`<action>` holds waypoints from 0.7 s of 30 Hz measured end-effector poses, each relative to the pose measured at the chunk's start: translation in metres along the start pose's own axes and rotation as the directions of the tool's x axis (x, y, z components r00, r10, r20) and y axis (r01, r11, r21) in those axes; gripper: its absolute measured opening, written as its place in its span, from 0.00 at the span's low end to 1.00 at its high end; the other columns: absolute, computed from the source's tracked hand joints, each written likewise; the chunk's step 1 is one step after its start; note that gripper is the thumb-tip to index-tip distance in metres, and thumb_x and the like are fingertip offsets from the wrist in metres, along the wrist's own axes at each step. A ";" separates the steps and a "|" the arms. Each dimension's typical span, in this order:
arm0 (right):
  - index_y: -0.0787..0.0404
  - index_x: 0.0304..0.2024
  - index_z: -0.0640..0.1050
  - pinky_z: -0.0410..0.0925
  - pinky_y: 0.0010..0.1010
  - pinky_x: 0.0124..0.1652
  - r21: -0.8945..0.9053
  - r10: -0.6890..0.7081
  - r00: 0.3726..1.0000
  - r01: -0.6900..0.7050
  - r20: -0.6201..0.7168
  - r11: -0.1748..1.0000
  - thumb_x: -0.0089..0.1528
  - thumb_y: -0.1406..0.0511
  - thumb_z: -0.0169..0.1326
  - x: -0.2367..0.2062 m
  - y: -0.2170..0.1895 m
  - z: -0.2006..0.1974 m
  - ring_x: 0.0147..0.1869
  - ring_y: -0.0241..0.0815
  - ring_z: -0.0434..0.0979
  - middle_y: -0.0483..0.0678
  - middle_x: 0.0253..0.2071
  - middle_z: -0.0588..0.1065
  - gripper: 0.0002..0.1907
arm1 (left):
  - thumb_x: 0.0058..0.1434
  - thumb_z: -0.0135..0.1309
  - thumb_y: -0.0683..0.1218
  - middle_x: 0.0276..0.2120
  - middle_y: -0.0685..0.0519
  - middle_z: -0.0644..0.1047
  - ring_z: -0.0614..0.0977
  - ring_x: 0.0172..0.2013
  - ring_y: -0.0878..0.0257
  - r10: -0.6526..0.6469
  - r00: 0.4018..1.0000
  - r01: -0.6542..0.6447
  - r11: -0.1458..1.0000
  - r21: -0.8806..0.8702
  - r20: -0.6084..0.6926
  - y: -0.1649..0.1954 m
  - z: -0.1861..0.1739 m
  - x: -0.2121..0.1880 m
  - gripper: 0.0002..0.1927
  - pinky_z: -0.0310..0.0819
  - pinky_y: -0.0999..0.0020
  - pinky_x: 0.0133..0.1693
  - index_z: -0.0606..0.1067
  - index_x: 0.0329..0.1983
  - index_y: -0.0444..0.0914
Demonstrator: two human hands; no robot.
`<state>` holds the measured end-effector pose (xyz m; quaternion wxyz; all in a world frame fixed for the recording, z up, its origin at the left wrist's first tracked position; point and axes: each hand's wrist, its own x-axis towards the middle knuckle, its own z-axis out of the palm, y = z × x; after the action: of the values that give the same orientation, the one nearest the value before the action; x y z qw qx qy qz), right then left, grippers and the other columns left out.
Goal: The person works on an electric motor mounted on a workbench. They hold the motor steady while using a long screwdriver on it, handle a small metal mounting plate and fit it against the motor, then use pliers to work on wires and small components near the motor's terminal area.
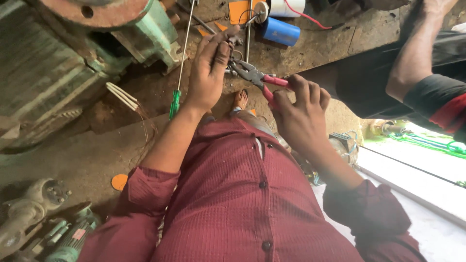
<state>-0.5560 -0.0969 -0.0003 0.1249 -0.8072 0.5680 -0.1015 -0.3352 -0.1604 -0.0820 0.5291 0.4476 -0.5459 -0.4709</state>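
The small metal piece (pixel 236 42) sits upper centre, pinched in my left hand (pixel 208 73); the pliers (pixel 252 75) slant down-right from it, their red handles clenched in my right hand (pixel 301 114), the lower one.

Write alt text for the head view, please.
The right hand grips red-handled pliers whose nose meets a small metal part pinched in the left hand, above a cluttered workbench. A green-handled screwdriver lies alongside.
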 end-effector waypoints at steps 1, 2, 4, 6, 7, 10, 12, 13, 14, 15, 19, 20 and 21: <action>0.55 0.63 0.72 0.65 0.35 0.54 0.131 0.065 0.991 -0.080 0.114 0.988 0.66 0.58 0.53 0.002 0.004 -0.004 0.56 0.45 0.75 0.52 0.54 0.76 0.23 | 0.82 0.42 0.52 0.57 0.53 0.75 0.77 0.59 0.63 0.004 1.000 -0.005 0.999 -0.050 -0.014 -0.001 0.000 -0.002 0.19 0.70 0.68 0.64 0.72 0.69 0.42; 0.56 0.63 0.72 0.65 0.35 0.55 0.264 0.133 0.962 -0.196 0.239 0.944 0.66 0.57 0.53 0.002 0.009 -0.008 0.58 0.44 0.75 0.51 0.55 0.76 0.24 | 0.82 0.42 0.52 0.58 0.53 0.75 0.76 0.61 0.63 0.017 1.000 -0.020 0.995 -0.101 -0.025 -0.002 -0.001 -0.001 0.19 0.69 0.68 0.66 0.72 0.69 0.41; 0.56 0.63 0.72 0.65 0.34 0.58 0.528 0.208 0.799 -0.543 0.564 0.653 0.66 0.56 0.52 -0.003 0.017 -0.014 0.61 0.44 0.75 0.50 0.56 0.77 0.25 | 0.82 0.42 0.51 0.61 0.53 0.75 0.76 0.64 0.63 0.028 0.999 -0.031 0.986 -0.166 -0.020 -0.004 -0.003 0.001 0.18 0.67 0.67 0.68 0.71 0.69 0.40; 0.56 0.67 0.70 0.64 0.32 0.62 0.618 0.156 0.670 -0.735 0.726 0.279 0.66 0.54 0.51 -0.008 0.022 -0.016 0.65 0.41 0.75 0.50 0.58 0.79 0.28 | 0.83 0.42 0.51 0.61 0.53 0.76 0.76 0.65 0.63 0.017 1.000 -0.015 0.982 -0.191 0.009 -0.005 -0.006 -0.001 0.18 0.68 0.67 0.69 0.72 0.69 0.39; 0.58 0.68 0.69 0.65 0.33 0.62 0.601 0.159 0.659 -0.742 0.736 0.297 0.66 0.54 0.51 -0.010 0.024 -0.015 0.65 0.43 0.75 0.50 0.59 0.78 0.30 | 0.83 0.42 0.51 0.62 0.53 0.76 0.76 0.65 0.63 0.012 1.000 -0.008 0.981 -0.193 0.018 -0.005 -0.007 -0.001 0.18 0.68 0.67 0.69 0.72 0.69 0.39; 0.62 0.68 0.68 0.67 0.38 0.61 0.588 0.174 0.633 -0.770 0.755 0.250 0.64 0.55 0.52 -0.012 0.028 -0.009 0.65 0.49 0.75 0.53 0.59 0.77 0.32 | 0.82 0.42 0.51 0.64 0.53 0.75 0.75 0.66 0.64 0.010 0.999 0.002 0.973 -0.231 0.052 -0.004 -0.005 -0.002 0.19 0.67 0.67 0.70 0.71 0.69 0.39; 0.64 0.66 0.69 0.70 0.44 0.60 0.609 0.174 0.614 -0.788 0.770 0.088 0.64 0.57 0.52 -0.009 0.031 -0.002 0.62 0.56 0.78 0.57 0.58 0.77 0.30 | 0.82 0.43 0.50 0.65 0.53 0.75 0.75 0.66 0.64 0.007 0.998 0.013 0.956 -0.294 0.064 -0.003 -0.003 -0.003 0.19 0.68 0.67 0.70 0.70 0.70 0.39; 0.66 0.63 0.70 0.71 0.48 0.60 0.626 0.090 0.621 -0.779 0.778 -0.036 0.66 0.58 0.52 -0.008 0.033 0.000 0.61 0.59 0.78 0.59 0.57 0.76 0.27 | 0.82 0.43 0.50 0.65 0.53 0.75 0.75 0.66 0.64 0.005 0.998 0.016 0.947 -0.320 0.063 -0.003 -0.002 -0.003 0.19 0.68 0.67 0.70 0.70 0.70 0.39; 0.69 0.61 0.70 0.71 0.52 0.60 0.623 0.005 0.631 -0.766 0.776 -0.161 0.68 0.59 0.51 -0.006 0.035 0.002 0.60 0.62 0.78 0.61 0.57 0.75 0.24 | 0.82 0.43 0.49 0.65 0.54 0.75 0.75 0.66 0.64 0.001 0.998 0.020 0.938 -0.345 0.061 -0.003 -0.002 -0.003 0.19 0.67 0.67 0.70 0.69 0.70 0.39; 0.71 0.58 0.71 0.71 0.56 0.60 0.603 -0.080 0.644 -0.747 0.761 -0.281 0.70 0.59 0.51 -0.005 0.038 0.004 0.59 0.65 0.78 0.63 0.56 0.74 0.22 | 0.82 0.42 0.49 0.65 0.54 0.75 0.75 0.66 0.65 -0.002 0.998 0.024 0.929 -0.370 0.058 -0.003 -0.002 -0.003 0.18 0.67 0.67 0.70 0.69 0.71 0.39; 0.69 0.49 0.72 0.71 0.53 0.58 0.555 -0.233 0.649 -0.749 0.724 -0.363 0.69 0.60 0.48 -0.006 0.046 0.010 0.60 0.61 0.80 0.70 0.55 0.75 0.16 | 0.83 0.42 0.48 0.66 0.54 0.75 0.75 0.67 0.65 0.020 0.998 0.000 0.951 -0.310 0.062 -0.001 -0.004 -0.005 0.18 0.66 0.68 0.71 0.69 0.71 0.39; 0.68 0.49 0.73 0.71 0.52 0.57 0.548 -0.239 0.643 -0.754 0.728 -0.363 0.69 0.60 0.48 -0.006 0.048 0.012 0.56 0.62 0.81 0.70 0.56 0.75 0.16 | 0.83 0.42 0.48 0.65 0.54 0.75 0.75 0.67 0.65 0.019 0.998 -0.003 0.958 -0.286 0.055 0.000 -0.004 -0.006 0.18 0.67 0.68 0.71 0.69 0.71 0.39; 0.68 0.49 0.73 0.71 0.51 0.56 0.539 -0.244 0.636 -0.760 0.732 -0.364 0.68 0.60 0.48 -0.007 0.049 0.014 0.53 0.64 0.81 0.71 0.56 0.75 0.16 | 0.83 0.42 0.47 0.65 0.54 0.75 0.75 0.66 0.65 0.016 0.999 -0.002 0.965 -0.261 0.049 0.000 -0.004 -0.006 0.18 0.67 0.68 0.70 0.69 0.71 0.39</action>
<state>-0.5980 -0.1050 -0.0289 0.8968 -0.1506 0.3685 -0.1929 -0.3307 -0.1547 -0.0825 0.5715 0.3596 -0.4945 -0.5472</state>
